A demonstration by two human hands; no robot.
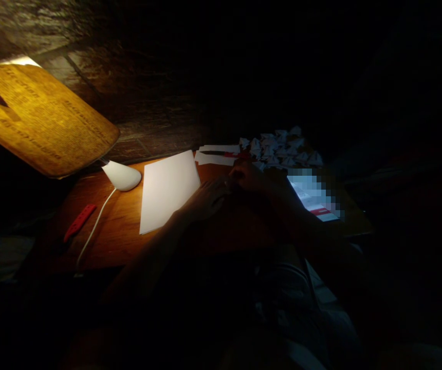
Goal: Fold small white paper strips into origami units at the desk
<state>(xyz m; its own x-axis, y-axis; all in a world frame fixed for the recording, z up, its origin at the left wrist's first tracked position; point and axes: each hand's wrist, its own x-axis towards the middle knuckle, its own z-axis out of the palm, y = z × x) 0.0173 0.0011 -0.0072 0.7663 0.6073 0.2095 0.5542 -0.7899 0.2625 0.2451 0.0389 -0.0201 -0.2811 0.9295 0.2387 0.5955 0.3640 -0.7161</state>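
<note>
In the dim middle of the table, my left hand [208,198] lies low beside the right edge of a stack of white paper [170,192], its fingers stretched toward my other hand. Close by, my right hand [249,177] is closed, fingers curled in; shadow hides whatever may be in them. Just beyond it lie white paper strips [215,159] and a dark blade with a red handle [232,154]. A heap of small folded white paper pieces [278,148] spreads behind my right hand.
A lit lamp with a yellow printed shade [43,118] and white base [123,176] stands at the left, its cord [95,226] running to the front edge. Nearby is a red tool handle [79,222]. A glowing screen [306,192] lies at the right. A brick-like wall [101,92] rises behind.
</note>
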